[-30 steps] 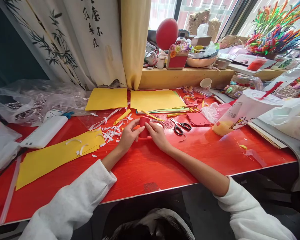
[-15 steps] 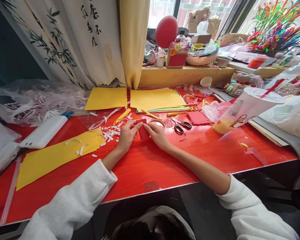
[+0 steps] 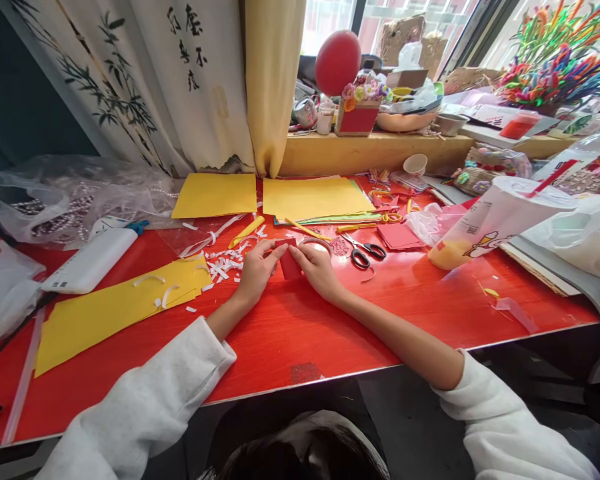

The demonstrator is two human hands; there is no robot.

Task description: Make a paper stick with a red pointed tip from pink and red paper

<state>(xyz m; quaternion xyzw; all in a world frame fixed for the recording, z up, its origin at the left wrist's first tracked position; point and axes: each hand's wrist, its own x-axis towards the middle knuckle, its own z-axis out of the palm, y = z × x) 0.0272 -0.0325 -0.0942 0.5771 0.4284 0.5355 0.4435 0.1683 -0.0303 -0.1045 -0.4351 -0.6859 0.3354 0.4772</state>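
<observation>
My left hand (image 3: 258,270) and my right hand (image 3: 319,268) meet over the middle of the red table. Between them is a small piece of red paper (image 3: 291,265), pinched near its top edge from both sides; it looks folded. Just behind my right hand lies a roll of tape (image 3: 321,243), partly hidden by the fingers. Black-handled scissors (image 3: 363,252) rest to the right of it. White paper scraps (image 3: 225,265) are scattered beside my left hand. A small stack of red paper squares (image 3: 399,237) lies farther right.
Yellow paper strips (image 3: 105,313) lie at the left, and yellow sheets (image 3: 315,198) at the back. A tilted drink cup (image 3: 497,220) with a straw stands at the right. A white box-like device (image 3: 90,260) sits by plastic bags on the left. The table's front edge (image 3: 340,375) is close to me.
The whole view has shifted slightly. Both hands keep their pinch on the red paper, with hardly any visible movement of the fingers.
</observation>
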